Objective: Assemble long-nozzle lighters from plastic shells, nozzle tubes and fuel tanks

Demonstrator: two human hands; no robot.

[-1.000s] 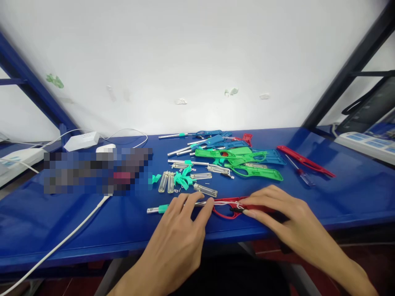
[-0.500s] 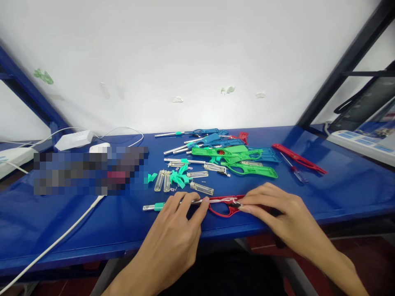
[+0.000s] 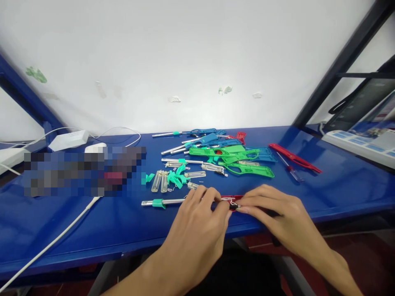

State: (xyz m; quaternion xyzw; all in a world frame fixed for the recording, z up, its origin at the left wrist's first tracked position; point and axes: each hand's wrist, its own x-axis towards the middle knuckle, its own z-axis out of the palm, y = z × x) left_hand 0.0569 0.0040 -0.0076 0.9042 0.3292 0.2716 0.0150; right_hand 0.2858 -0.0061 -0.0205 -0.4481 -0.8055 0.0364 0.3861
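1 red casing (image 3: 237,197) lies near the table's front edge, under both hands.
The right hand (image 3: 277,207) pinches a black part (image 3: 233,207); the left hand (image 3: 197,230) covers the casing, its grip unclear. Leftward juts a metal rod (image 3: 174,201) with green tape (image 3: 158,203).

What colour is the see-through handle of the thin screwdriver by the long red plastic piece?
Its see-through handle looks purplish, best seen in the head view.

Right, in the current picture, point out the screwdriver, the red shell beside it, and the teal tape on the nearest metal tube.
Screwdriver (image 3: 295,175): head view, on its clear handle.
Red shell (image 3: 284,151): head view, towards its wider end.
Teal tape (image 3: 158,203): head view, middle of the wrap.
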